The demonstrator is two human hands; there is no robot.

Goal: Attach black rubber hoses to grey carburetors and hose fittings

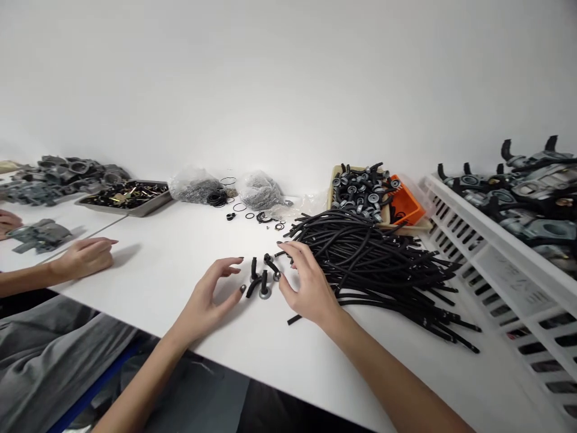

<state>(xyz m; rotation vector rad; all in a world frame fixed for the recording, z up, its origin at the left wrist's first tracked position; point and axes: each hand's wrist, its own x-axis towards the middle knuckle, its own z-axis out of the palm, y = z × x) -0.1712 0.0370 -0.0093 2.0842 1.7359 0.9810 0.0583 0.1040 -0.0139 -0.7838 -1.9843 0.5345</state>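
Note:
Several small parts, each a metal cap with a short black rubber tube point(264, 285), stand or lean close together on the white table. My left hand point(211, 297) is just left of them, thumb and fingers apart, holding nothing. On their right side, my right hand point(304, 279) is curved with its thumb and fingers apart; its thumb tip is at the rightmost part point(273, 266), and whether it touches it is unclear. Right behind my right hand lies a large pile of long black hoses point(374, 258).
A cream tray point(334, 180) of capped tubes and an orange bin point(412, 207) are behind the hoses. A white crate point(509, 270) with metal parts stands right. Plastic bags point(259, 189) and rings lie behind. At left are a co-worker's hand point(88, 258), a carburetor point(42, 236) and a grey tray point(148, 207).

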